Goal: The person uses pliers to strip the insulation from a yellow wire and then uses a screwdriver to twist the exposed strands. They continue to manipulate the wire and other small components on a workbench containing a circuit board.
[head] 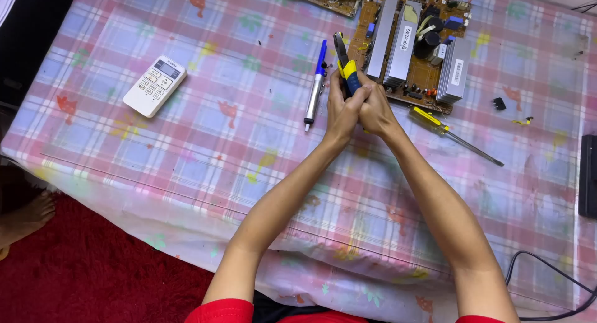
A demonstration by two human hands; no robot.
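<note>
Both arms are bare from the short red sleeves [230,312] down to the wrists, with no watch, band or ring showing. The left hand [341,108] and right hand [375,108] wear no gloves. Only the sleeve hems show at the bottom edge, the right one [479,320] a thin sliver; between them lies a dark strip of clothing [280,304]

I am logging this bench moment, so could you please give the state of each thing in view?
Pliers: upright, jaws shut, gripped by both hands.
Left hand: closed on the handles.
Right hand: closed on the handles.
Circuit board: flat, untouched.
Solder sucker: lying flat.
Screwdriver: lying flat.
Remote control: face up.
</note>
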